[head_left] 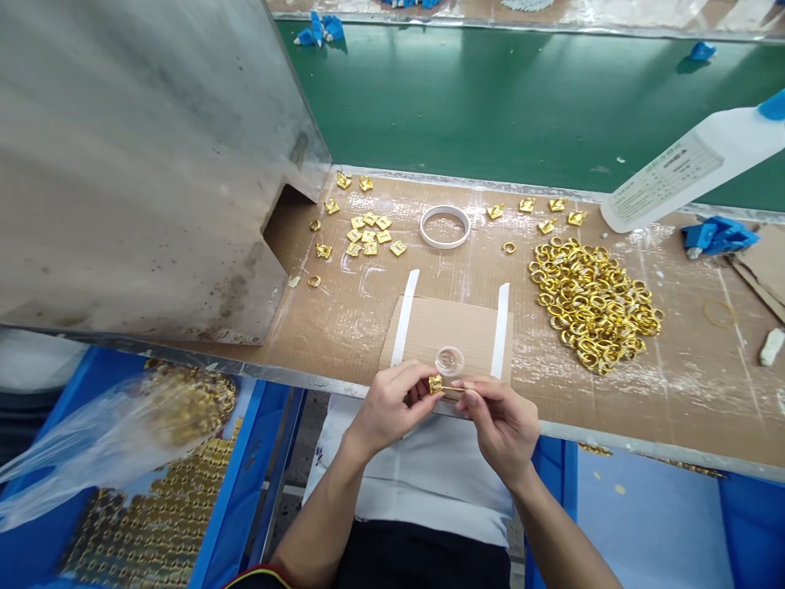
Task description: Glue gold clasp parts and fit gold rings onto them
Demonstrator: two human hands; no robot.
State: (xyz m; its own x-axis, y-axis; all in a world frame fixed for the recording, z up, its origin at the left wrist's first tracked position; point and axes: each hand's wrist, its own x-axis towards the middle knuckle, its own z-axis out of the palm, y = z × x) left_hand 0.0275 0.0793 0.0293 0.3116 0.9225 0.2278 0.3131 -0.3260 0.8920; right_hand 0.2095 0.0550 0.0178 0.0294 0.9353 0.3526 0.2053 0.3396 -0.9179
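Currently, left hand (392, 402) pinches a gold piece (435, 384) between fingertips, at the near edge of the desk (693, 393). Right hand (506, 419), fingers closed on a thin stick (452, 388), its tip at the piece. Dish (460, 365) just beyond both hands, on cardboard (455, 323). Ring heap (594, 304) ahead and right of right hand. Tape roll (445, 244) farther out, ahead. Gold squares (369, 236) well ahead of left hand.
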